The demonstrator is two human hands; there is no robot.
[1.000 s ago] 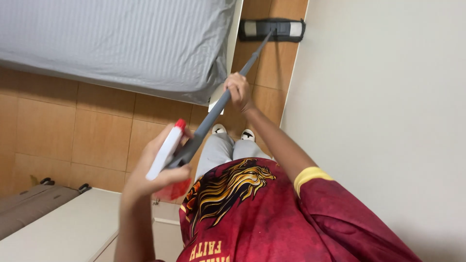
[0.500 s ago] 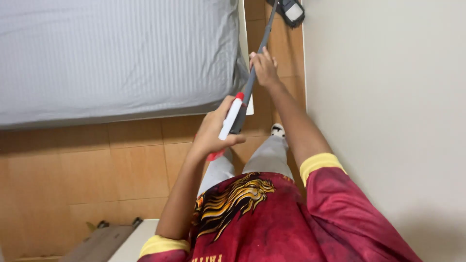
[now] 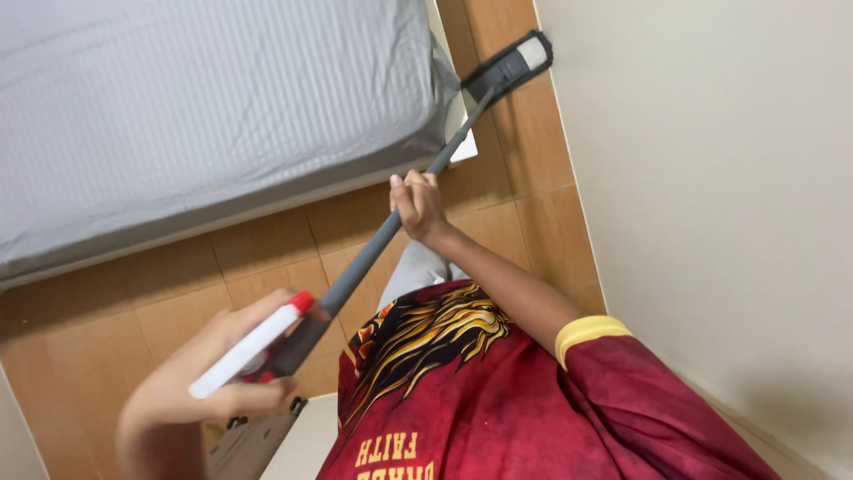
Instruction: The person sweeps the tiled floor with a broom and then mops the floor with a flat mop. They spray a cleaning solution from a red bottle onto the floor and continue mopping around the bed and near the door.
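A long grey mop handle [image 3: 391, 231] runs from lower left to the flat mop head [image 3: 511, 64], which lies on the wooden floor between the bed and the wall. My right hand [image 3: 418, 204] grips the handle midway. My left hand [image 3: 222, 373] grips the handle's top end, where a white and red grip [image 3: 253, 342] sticks out; it is blurred and close to the camera. Below me I see my red shirt with a yellow lion print [image 3: 435, 338] and grey trousers.
A bed with a grey striped sheet [image 3: 204, 116] fills the upper left. A cream wall [image 3: 729, 204] runs along the right. Tan floor tiles [image 3: 533, 178] lie between them. A grey and white piece of furniture [image 3: 267, 444] sits at the bottom edge.
The view has swung, and the mop head has slid along the floor by the wall. My left hand has dropped lower left and nearer the camera. Both hands keep their grip.
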